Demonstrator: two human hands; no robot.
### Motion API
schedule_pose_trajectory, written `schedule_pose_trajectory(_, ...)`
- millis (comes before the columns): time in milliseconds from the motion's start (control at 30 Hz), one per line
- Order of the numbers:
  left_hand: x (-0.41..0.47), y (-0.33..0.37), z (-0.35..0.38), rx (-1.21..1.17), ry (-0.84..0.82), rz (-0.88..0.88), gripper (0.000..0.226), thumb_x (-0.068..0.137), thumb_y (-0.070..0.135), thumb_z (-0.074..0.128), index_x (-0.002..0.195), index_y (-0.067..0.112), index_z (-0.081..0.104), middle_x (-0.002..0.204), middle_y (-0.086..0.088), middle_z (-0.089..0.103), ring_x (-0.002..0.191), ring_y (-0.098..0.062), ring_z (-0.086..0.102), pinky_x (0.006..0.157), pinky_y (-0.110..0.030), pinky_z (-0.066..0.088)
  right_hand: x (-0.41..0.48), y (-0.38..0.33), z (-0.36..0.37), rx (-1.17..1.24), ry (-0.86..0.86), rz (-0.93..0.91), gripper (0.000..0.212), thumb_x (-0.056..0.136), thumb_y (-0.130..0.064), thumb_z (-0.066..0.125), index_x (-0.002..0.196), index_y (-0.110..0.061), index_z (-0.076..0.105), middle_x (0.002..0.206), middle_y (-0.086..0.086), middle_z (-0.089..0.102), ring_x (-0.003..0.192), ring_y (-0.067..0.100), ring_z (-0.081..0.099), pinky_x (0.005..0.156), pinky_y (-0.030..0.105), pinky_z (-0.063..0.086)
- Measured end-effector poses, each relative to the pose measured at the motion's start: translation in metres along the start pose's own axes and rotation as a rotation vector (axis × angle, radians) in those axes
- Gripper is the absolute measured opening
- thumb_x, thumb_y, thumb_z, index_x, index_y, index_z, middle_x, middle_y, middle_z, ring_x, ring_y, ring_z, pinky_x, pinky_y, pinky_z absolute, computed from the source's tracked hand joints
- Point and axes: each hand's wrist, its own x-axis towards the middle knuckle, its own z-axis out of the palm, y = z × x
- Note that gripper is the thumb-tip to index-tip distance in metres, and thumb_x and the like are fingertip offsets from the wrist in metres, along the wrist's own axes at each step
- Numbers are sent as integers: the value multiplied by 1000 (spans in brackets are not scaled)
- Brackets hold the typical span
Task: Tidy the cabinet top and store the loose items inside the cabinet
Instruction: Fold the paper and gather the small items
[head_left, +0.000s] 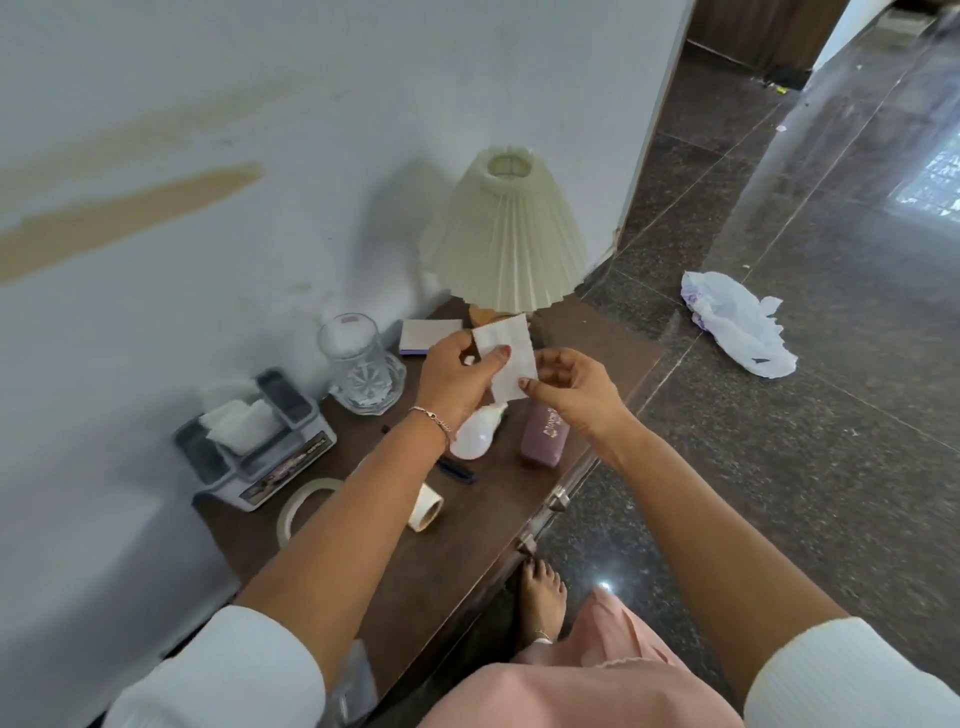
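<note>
Both hands hold a small white slip of paper (508, 358) above the dark wooden cabinet top (457, 540). My left hand (457, 379) pinches its left edge with the thumb on top. My right hand (574, 389) grips its lower right corner. Below the hands lie a white light bulb (475, 434), a purple bottle (543, 439) and a dark pen (457, 470). Nearer me are a ring of clear tape (298, 506) and a small roll of white tape (426, 509).
A pleated cream lamp (504, 234) stands at the cabinet's far end beside a small notepad (428, 335). A cut-glass tumbler (361, 364) and a grey tissue organiser (254, 441) sit against the wall. A crumpled white bag (737, 322) lies on the granite floor. My bare foot (543, 597) is beside the cabinet front.
</note>
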Motion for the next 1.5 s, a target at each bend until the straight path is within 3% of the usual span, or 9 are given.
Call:
schedule_pose_trajectory(100,-9,2,-53,117,20,18,12,84,21,69,95,18,65,92,-2,70,77,-9,65,67,-22,56,-1,-14,42,-69,-99,-40,17,84,1,68,100,-4,63,96,10,68,80,12,66,74,19,56)
schedule_pose_trajectory(300,-30,-4,-168,307,92,19,5,84,28,69,83,24,66,73,2,68,59,-10,64,59,-23,52,0,-36,143,-320,-285,-96,18,86,-4,66,104,1,64,96,12,66,86,18,61,79,28,51)
schedule_pose_trajectory(533,-46,-30,-259,318,172,-80,12,87,25,65,91,13,67,83,-10,70,72,-17,71,70,-32,59,11,-41,241,-657,-377,-293,18,84,-6,65,102,-1,64,97,12,68,92,26,64,86,35,51)
schedule_pose_trajectory(733,-51,-52,-277,348,198,-82,14,90,24,60,98,16,68,72,-3,72,64,-10,69,67,-21,57,18,-30,269,-919,-412,-360,13,86,-12,62,98,-14,61,100,7,67,96,27,61,78,29,44)
schedule_pose_trajectory(833,-52,-60,-277,395,185,-69,10,90,26,60,92,20,68,70,-1,72,66,-13,70,71,-27,56,18,-28,274,-1003,-402,-373,21,87,-15,62,108,-16,62,107,7,68,100,28,61,83,34,49)
schedule_pose_trajectory(933,-52,-65,-274,453,203,-49,15,89,27,61,96,18,70,68,6,68,67,-9,69,69,-21,53,18,-24,275,-1063,-395,-401,25,86,-15,64,111,-18,65,107,7,67,100,27,62,81,35,49)
schedule_pose_trajectory(1133,-50,-65,-265,715,175,4,24,89,33,57,104,21,71,93,-1,72,85,-16,64,68,-22,40,17,-18,273,-1051,-348,-444,36,83,-20,69,118,-17,62,111,6,59,102,27,58,81,35,48)
schedule_pose_trajectory(1367,-48,-60,-258,785,225,11,23,85,35,63,106,27,67,100,7,67,94,-14,59,72,-22,39,16,-21,266,-899,-318,-385,25,84,-17,65,108,-23,64,106,0,65,99,20,61,87,37,52)
schedule_pose_trajectory(1500,-47,-58,-254,777,236,-1,8,84,30,65,92,27,65,92,8,67,85,-12,58,69,-24,43,15,-21,263,-892,-309,-400,15,85,-17,64,99,-22,68,104,-1,65,95,18,61,85,34,51)
